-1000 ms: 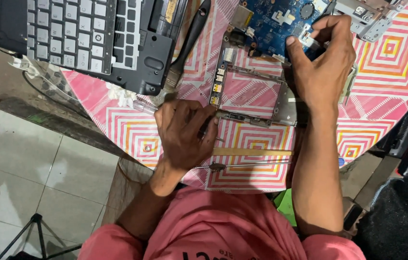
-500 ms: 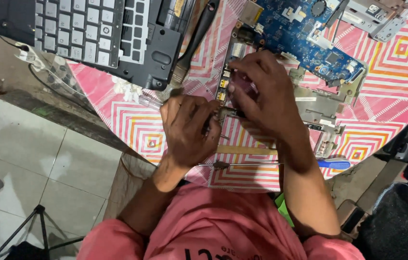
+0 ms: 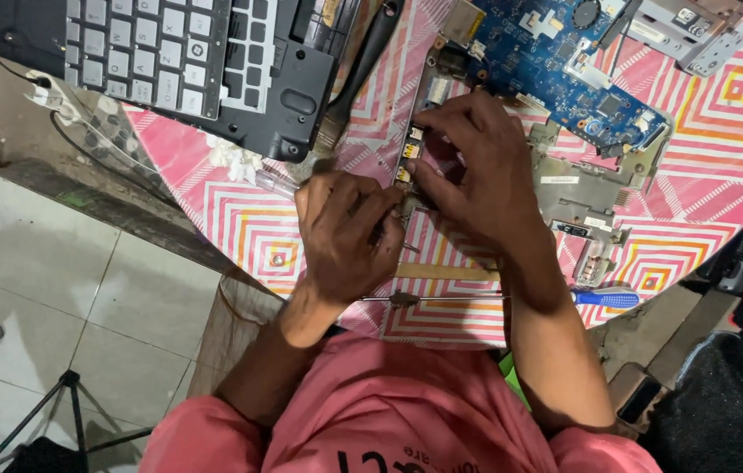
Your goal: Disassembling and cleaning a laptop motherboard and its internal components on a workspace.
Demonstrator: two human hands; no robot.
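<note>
Pinching a small port board (image 3: 413,158) at the bench's (image 3: 739,184) near edge, the left hand (image 3: 347,235) and right hand (image 3: 477,171) fingers are clamping together on it, risking a bent connector if twisted.

My left hand (image 3: 345,232) is curled into a loose fist, knuckles up, fingers (image 3: 363,206) folded in toward my right hand. My right hand (image 3: 477,171) lies just beside it, palm down, fingers (image 3: 442,123) bent and pinched together at the tips; what they pinch I cannot tell. The two hands touch at the fingers. Both forearms run back toward my chest, bare, elbows bent and spread apart.
</note>
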